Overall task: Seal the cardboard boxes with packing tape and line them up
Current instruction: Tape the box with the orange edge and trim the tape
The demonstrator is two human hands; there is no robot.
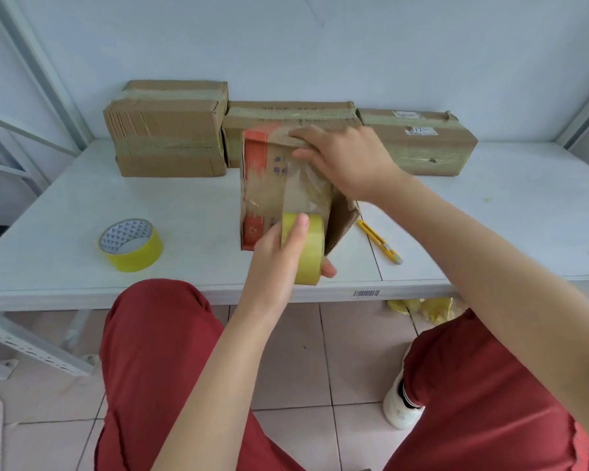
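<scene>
White desk (82,205) with three taped boxes standing side by side along its far edge: left box (167,130), middle box (252,117), right box (419,144). In front of them, near the middle of the desk, is the standing box (264,185), set on end, with a flap (344,226) hanging open at its lower right. The right hand (344,161) grips the box's top edge, fingers over the top and thumb on the near face, where the tape begins. The left hand (272,256) is curled round the yellow tape roll (308,249), thumb across its outer face, and holds it low against the near face. A strip of tape (298,192) runs between the two hands and looks wrinkled in its middle. The step in hand appears to be drawing tape down this face. It is best done with the strip kept taut and in line with the seam, and with the right hand anchoring the start firmly. The tape should then be smoothed from the top downward, so that the creases press out rather than fold in. The loose flap probably needs closing before the tape reaches it (otherwise the tape would bridge a gap). A spare roll (130,246) lies flat to the left, and a yellow utility knife (380,243) lies just right of the box, within reach for cutting.
</scene>
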